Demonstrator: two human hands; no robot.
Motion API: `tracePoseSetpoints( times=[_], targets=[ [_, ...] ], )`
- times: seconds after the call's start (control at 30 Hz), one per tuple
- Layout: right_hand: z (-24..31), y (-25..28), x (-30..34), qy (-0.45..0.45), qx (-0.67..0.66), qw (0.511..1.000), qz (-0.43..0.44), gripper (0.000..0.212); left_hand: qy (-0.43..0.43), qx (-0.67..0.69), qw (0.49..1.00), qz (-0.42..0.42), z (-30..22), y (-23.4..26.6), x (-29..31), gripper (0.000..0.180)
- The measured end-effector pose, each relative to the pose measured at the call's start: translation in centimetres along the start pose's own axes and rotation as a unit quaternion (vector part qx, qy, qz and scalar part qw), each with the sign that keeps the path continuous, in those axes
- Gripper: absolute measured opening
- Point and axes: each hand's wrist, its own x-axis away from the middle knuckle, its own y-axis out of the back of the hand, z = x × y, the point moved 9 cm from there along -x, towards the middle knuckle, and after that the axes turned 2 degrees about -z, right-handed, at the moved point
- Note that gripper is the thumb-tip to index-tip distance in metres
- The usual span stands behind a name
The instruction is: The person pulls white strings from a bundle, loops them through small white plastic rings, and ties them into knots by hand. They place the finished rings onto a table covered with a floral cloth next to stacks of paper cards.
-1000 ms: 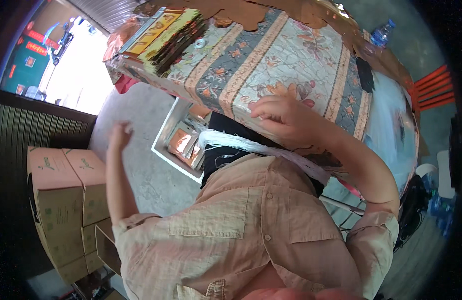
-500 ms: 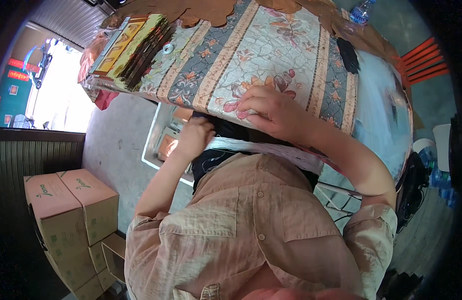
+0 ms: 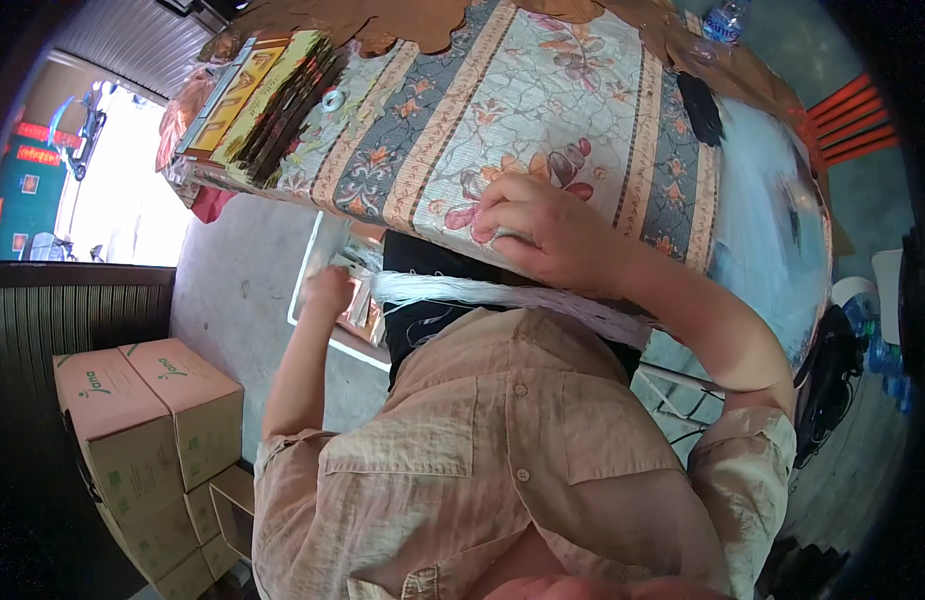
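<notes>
My right hand (image 3: 537, 228) rests at the near edge of the table on a flowered cloth (image 3: 452, 160). Its fingers are curled into a pinch, and whatever they may hold is too small or hidden. Out to the left, my left hand (image 3: 329, 288) is above a white crate (image 3: 307, 262), slightly blurred, with the fingers drawn together; anything in them cannot be made out. Across my lap lies a hank of white thread (image 3: 452, 290), over dark cloth (image 3: 407, 255). Its left end is loose, a little right of my left hand.
A stack of coloured card pieces (image 3: 267, 100) and a small white roll (image 3: 332, 100) lie on the table's left side. Brown sheets (image 3: 402, 25) cover its far edge. Cardboard boxes (image 3: 147, 400) stand at lower left. A red chair (image 3: 852, 120) is at far right.
My left hand has moved left and slightly down, from the thread's end to above the crate. My right hand stays at the table edge.
</notes>
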Motion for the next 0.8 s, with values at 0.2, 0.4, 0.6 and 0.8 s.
tracePoseSetpoints(
  times=[0.2, 0.4, 0.6, 0.8],
  targets=[
    [-0.1, -0.2, -0.2, 0.011, 0.042, 0.999, -0.008, 0.012, -0.367, 0.372, 0.848, -0.084, -18.1, 7.7, 6.2, 0.007],
    [0.2, -0.2, -0.2, -0.002, 0.018, 1.000, -0.011, 0.013, -0.410, 0.298, 0.859, -0.071, -24.1, 5.0, 4.7, 0.010],
    [-0.1, -0.3, -0.2, -0.001, 0.010, 1.000, -0.008, 0.014, -0.386, 0.322, 0.859, -0.098, -23.5, 4.3, 3.7, 0.009],
    [0.5, 0.3, 0.3, 0.020, -0.022, 0.999, -0.026, 0.015, -0.379, 0.370, 0.844, -0.087, -20.7, 12.2, 10.0, 0.007]
  ],
)
